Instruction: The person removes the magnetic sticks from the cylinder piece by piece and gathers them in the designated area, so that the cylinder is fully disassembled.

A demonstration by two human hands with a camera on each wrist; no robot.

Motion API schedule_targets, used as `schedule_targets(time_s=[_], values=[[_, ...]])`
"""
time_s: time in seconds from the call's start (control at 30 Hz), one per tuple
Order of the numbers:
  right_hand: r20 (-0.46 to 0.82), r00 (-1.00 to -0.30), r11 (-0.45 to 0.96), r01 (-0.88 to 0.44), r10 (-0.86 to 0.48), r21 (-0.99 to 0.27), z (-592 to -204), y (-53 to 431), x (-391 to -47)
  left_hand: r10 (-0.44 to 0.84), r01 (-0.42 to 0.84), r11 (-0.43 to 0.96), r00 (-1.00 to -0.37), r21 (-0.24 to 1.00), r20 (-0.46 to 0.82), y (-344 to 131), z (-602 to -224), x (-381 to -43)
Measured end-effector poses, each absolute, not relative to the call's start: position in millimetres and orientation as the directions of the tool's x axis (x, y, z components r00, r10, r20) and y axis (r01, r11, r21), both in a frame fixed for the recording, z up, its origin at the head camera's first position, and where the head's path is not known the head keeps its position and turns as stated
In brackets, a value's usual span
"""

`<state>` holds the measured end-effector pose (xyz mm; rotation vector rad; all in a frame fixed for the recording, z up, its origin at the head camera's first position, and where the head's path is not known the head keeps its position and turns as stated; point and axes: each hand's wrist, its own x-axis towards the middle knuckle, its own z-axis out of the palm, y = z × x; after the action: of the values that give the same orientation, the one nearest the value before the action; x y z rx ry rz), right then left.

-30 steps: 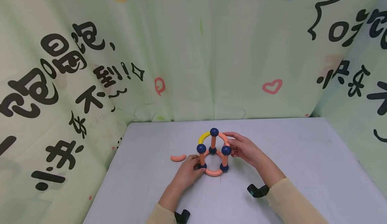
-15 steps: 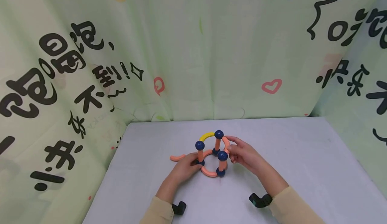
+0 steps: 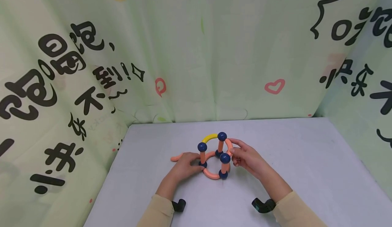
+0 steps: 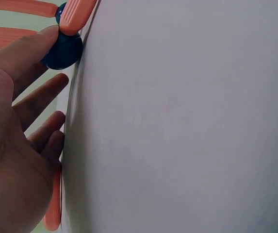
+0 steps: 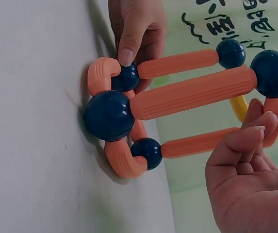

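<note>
A ball-and-rod toy frame (image 3: 221, 145) stands on the table, with a ring of orange curved rods and navy balls at its base. Three upright orange rods rise to navy balls on top. A yellow curved rod (image 3: 209, 137) joins the left and back top balls. My left hand (image 3: 183, 167) pinches the lower left ball (image 4: 62, 52), thumb on top of it. At the upper right, my right hand (image 3: 248, 158) holds an orange curved rod (image 5: 273, 121) between the back and front top balls, thumb and fingers about it.
A loose orange curved rod (image 3: 176, 158) lies on the table behind my left hand, partly covered by it. The white table (image 3: 294, 145) meets a pale green printed curtain (image 3: 211, 67) at the back and sides. Each wrist wears a black camera.
The toy frame has turned clockwise as seen from above, its front right post coming nearer and leftward. My left hand has shifted slightly left, covering more of the loose rod.
</note>
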<state>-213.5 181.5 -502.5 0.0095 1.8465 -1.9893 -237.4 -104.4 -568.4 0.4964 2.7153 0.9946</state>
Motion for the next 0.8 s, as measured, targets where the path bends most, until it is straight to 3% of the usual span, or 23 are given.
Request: schedule_targets(time_s=[0.2,0.3,0.37,0.43,0.5,0.57,0.67,0.73,0.8], values=[[-0.283,-0.912,-0.028,0.305,-0.298,-0.952,-501,180,-211,0.384,0.261,0.717,-0.922,0.647,-0.054,-105,-570,-239],[-0.282,-0.911,-0.031,0.304,-0.301,-0.952,-502,180,-211,0.317,0.201,0.705,-0.947,0.68,-0.049,-102,-566,-233],[-0.278,-0.911,-0.027,0.3,-0.306,-0.954,-503,181,-212,0.254,0.193,0.681,-0.967,0.706,0.019,-100,-560,-226],[-0.278,-0.909,-0.016,0.297,-0.31,-0.955,-503,181,-213,0.213,0.262,0.669,-0.964,0.696,0.158,-99,-554,-217],[-0.274,-0.908,0.013,0.284,-0.316,-0.959,-503,182,-214,0.232,0.425,0.66,-0.9,0.62,0.369,-98,-547,-209],[-0.273,-0.909,0.047,0.272,-0.314,-0.961,-503,183,-217,0.287,0.588,0.651,-0.777,0.481,0.56,-95,-540,-203],[-0.256,-0.913,0.116,0.23,-0.317,-0.966,-501,185,-221,0.358,0.729,0.577,-0.631,0.368,0.689,-85,-531,-195],[-0.248,-0.916,0.152,0.209,-0.314,-0.966,-500,187,-224,0.385,0.746,0.534,-0.634,0.398,0.671,-75,-525,-190],[-0.239,-0.917,0.178,0.189,-0.318,-0.966,-497,188,-227,0.402,0.711,0.51,-0.695,0.484,0.596,-65,-520,-185]])
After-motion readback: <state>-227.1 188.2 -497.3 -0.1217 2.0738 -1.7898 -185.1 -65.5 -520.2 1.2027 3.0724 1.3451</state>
